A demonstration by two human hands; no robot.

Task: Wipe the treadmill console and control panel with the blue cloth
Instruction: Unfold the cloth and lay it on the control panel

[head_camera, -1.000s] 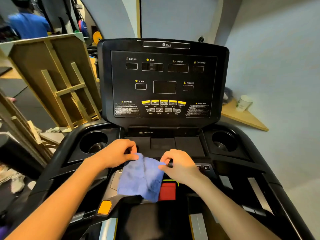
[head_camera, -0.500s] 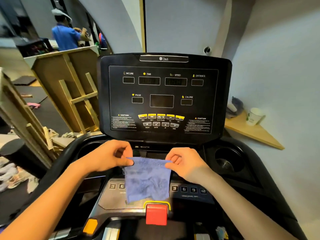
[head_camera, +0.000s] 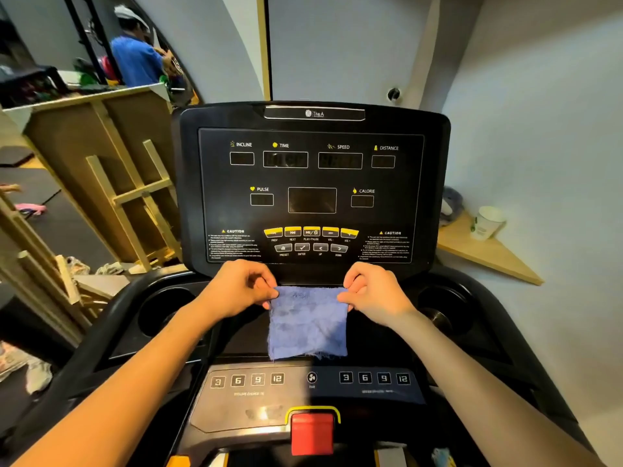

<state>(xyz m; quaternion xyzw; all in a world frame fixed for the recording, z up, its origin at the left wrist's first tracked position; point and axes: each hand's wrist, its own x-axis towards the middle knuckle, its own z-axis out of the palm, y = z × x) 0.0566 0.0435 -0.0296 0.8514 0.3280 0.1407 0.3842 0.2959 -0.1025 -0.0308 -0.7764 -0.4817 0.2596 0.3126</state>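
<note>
The blue cloth (head_camera: pixel 307 323) hangs flat in the air, held by its two upper corners just below the black upright console (head_camera: pixel 312 183). My left hand (head_camera: pixel 241 286) pinches the upper left corner and my right hand (head_camera: pixel 376 289) pinches the upper right corner. The cloth's lower edge hangs just above the lower control panel (head_camera: pixel 313 382) with its numbered keys and fan button. The console's screens are dark; yellow and grey buttons (head_camera: pixel 310 239) sit in two rows right above my hands.
A red safety key (head_camera: pixel 312 433) sits at the panel's front. Round cup holders (head_camera: pixel 165 311) (head_camera: pixel 441 311) flank the tray. A wooden shelf (head_camera: pixel 485 251) with a paper cup (head_camera: pixel 485 222) is at right. Wooden frames (head_camera: pixel 111 183) lean at left; a person in blue (head_camera: pixel 135 59) stands far behind.
Both hands lifted the cloth off the lower panel and spread it flat by its top corners, raising it toward the console. The view tilted up, bringing the number keys into sight.
</note>
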